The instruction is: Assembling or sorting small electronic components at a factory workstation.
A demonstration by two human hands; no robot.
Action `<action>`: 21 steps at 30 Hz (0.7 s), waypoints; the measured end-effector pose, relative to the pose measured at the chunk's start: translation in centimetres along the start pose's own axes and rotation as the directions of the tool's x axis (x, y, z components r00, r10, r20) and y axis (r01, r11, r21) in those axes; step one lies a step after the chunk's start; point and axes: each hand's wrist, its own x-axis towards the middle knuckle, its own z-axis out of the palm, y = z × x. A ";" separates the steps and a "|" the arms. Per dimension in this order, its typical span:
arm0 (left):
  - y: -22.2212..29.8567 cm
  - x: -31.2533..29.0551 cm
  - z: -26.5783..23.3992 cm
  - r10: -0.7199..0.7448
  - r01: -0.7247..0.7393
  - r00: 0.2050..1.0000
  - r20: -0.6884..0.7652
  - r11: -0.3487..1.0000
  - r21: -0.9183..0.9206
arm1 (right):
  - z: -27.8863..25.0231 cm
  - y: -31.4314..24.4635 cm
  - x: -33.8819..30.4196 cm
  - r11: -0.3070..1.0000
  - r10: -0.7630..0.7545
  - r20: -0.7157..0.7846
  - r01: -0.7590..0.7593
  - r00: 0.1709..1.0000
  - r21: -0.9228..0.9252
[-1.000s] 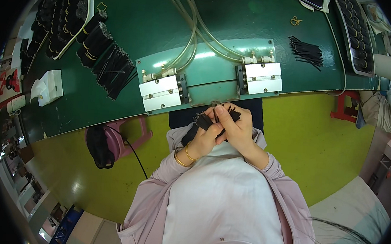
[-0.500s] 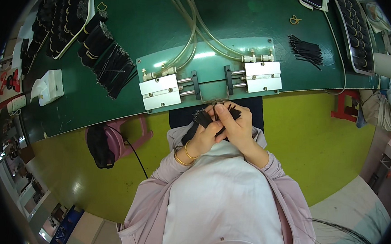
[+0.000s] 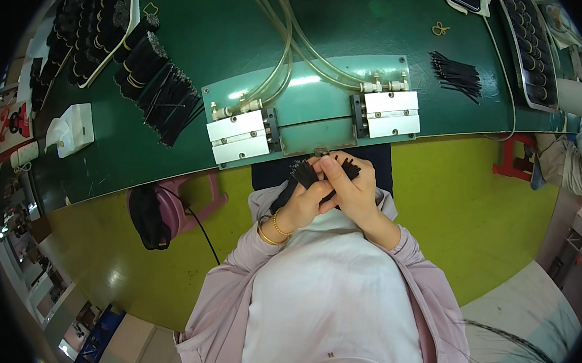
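Both hands meet in front of my chest, at the near edge of a clamping fixture. My left hand (image 3: 303,206) is closed around a bundle of thin black cable pieces (image 3: 303,173), whose ends fan out above the thumb. Closed too, my right hand (image 3: 353,189) has more black cable pieces (image 3: 351,167) sticking out beside its fingers. The fingertips touch near a small dark part (image 3: 321,152) at the fixture's edge; its exact kind is too small to tell. On the fixture plate (image 3: 318,135), a left cylinder block (image 3: 239,137) and a right one (image 3: 391,114) carry black jaws, drawn apart.
Clear air hoses (image 3: 291,40) run back from the blocks. Bundled black cable pieces (image 3: 140,70) and a white dispenser (image 3: 73,129) lie left on the green table. At right are a loose pile of black pieces (image 3: 455,76), a rubber band (image 3: 440,29) and a filled tray (image 3: 529,56).
The fixture's two black jaws have pulled back from the middle toward their blocks, hiding the steel rods. My hands have hardly moved and keep their hold on the cable pieces.
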 end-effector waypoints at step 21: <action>0.1 0.0 -1.5 0.057 -0.093 0.976 0.208 0.981 0.170 | -0.3 0.1 -0.3 0.999 0.042 0.059 -0.043 0.997 0.028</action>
